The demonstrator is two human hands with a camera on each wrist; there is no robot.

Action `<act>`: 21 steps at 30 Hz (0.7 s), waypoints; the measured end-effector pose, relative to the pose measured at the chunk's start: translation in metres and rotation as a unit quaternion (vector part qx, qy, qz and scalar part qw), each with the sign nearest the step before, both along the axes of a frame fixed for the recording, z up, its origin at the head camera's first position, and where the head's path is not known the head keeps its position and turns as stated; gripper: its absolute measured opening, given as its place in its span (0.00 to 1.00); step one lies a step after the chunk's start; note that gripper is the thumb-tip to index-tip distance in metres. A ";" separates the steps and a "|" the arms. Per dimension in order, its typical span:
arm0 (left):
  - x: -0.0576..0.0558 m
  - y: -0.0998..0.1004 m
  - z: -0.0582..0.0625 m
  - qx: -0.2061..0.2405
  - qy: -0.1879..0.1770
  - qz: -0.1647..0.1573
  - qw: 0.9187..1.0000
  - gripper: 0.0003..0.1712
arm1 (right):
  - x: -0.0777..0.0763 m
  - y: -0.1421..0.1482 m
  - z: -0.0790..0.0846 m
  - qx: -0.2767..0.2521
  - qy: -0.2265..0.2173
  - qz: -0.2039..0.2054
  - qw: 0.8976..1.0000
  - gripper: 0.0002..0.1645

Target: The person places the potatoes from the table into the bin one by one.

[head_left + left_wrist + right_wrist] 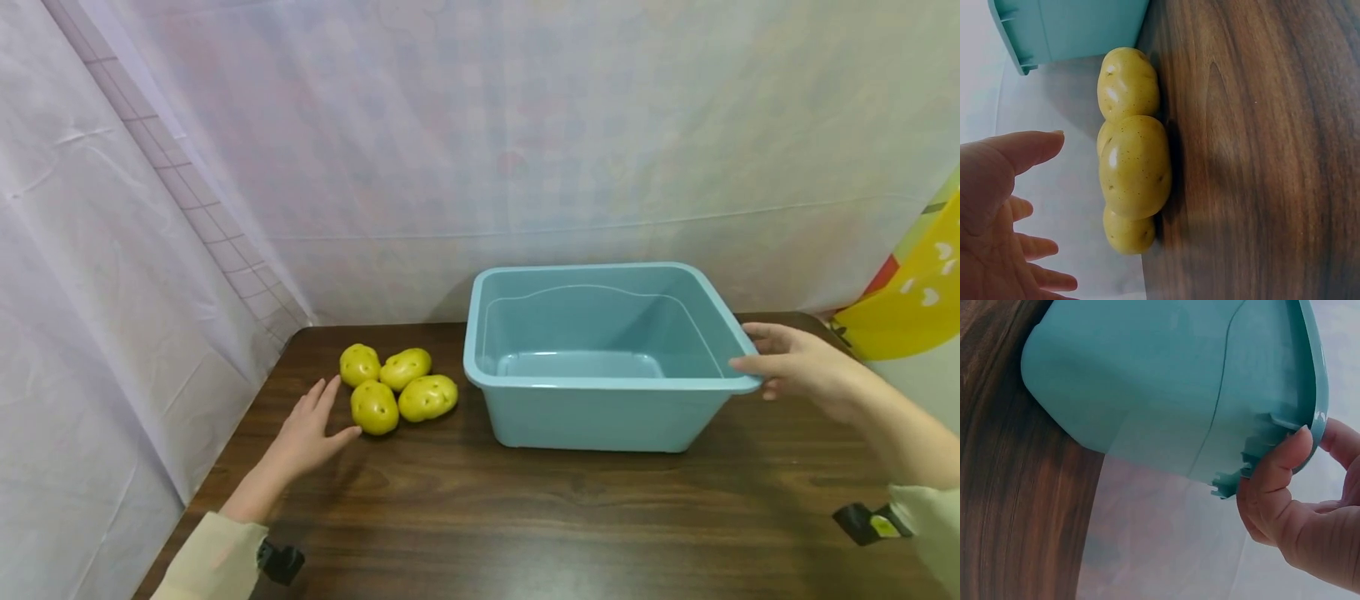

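Looks like the tub [588,417] is being steadied, its 3 o'clock rim gripped by the right hand [813,367], while four potatoes [411,397] on the counter [540,517] at its 9 are being reached for by the left hand [306,432], fingers spread, so a curl-in's probably needed, with a thumb gap shown by the left-wrist view that's kinda lost in the head view.

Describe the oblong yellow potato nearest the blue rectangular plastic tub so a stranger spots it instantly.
On the dark brown wood-grain table, find the blue rectangular plastic tub. In the head view, four yellow potatoes cluster just to its left. The front-right potato is the one: oblong, and nearer the tub than the other three.
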State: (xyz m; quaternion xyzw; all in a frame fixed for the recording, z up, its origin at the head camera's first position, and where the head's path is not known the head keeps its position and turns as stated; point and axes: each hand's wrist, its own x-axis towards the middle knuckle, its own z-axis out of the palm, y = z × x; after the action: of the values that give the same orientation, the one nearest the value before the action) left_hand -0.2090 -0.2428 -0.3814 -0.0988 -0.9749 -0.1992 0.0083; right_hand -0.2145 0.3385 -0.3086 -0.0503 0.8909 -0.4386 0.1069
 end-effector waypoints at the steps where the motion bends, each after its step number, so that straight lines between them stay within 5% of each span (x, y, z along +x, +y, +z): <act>1: 0.000 0.000 0.000 0.000 0.000 0.000 1.000 0.46 | 0.000 0.001 0.000 -0.002 -0.004 0.002 1.000 0.43; 21: 0.001 -0.004 -0.006 0.004 -0.009 0.002 1.000 0.46 | 0.000 0.007 0.002 -0.059 -0.058 0.017 0.996 0.42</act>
State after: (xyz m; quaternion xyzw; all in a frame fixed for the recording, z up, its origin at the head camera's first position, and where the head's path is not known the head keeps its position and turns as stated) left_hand -0.2081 -0.2466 -0.3879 -0.0950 -0.9744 -0.2039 0.0005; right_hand -0.2147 0.3455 -0.3062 -0.0460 0.8550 -0.4903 0.1627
